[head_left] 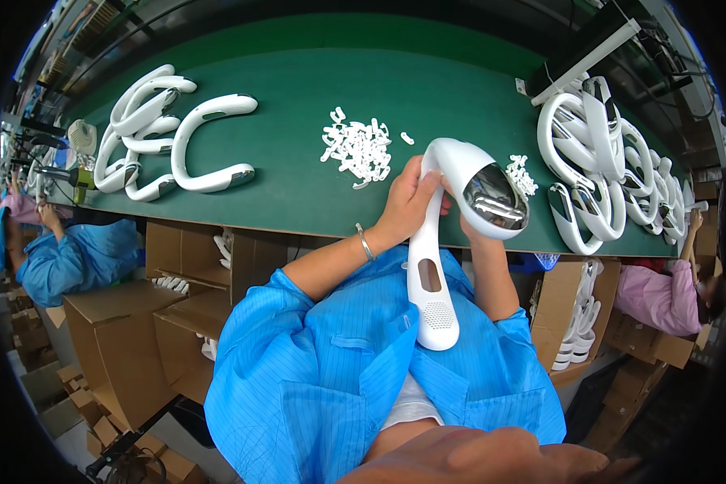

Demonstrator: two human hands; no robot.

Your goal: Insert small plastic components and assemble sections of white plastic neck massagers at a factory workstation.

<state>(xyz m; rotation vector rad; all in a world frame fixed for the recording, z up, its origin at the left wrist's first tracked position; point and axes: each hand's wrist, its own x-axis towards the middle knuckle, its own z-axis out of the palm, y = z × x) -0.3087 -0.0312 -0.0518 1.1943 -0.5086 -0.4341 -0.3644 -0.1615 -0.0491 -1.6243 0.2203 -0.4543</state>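
Note:
I hold a white curved neck massager [424, 247] in front of my chest, at the table's near edge. One end, with a shiny dark panel, is raised toward the right; the other end, with an oblong window and a dotted grille, points down at my shirt. My left hand [407, 198] is closed round the upper bend, thumb on top. Behind the shiny end is my right hand [477, 232], its fingers mostly hidden, supporting that end from beneath. Just beyond my hands lies a pile of small white plastic pieces [363, 149].
Several more white massagers lie on the green table [298, 89], in a left group [187, 149] and a right heap [581, 145]. A smaller pile of white pieces [522, 175] sits near the heap. Cardboard boxes [121, 339] stand below. Co-workers sit at both sides.

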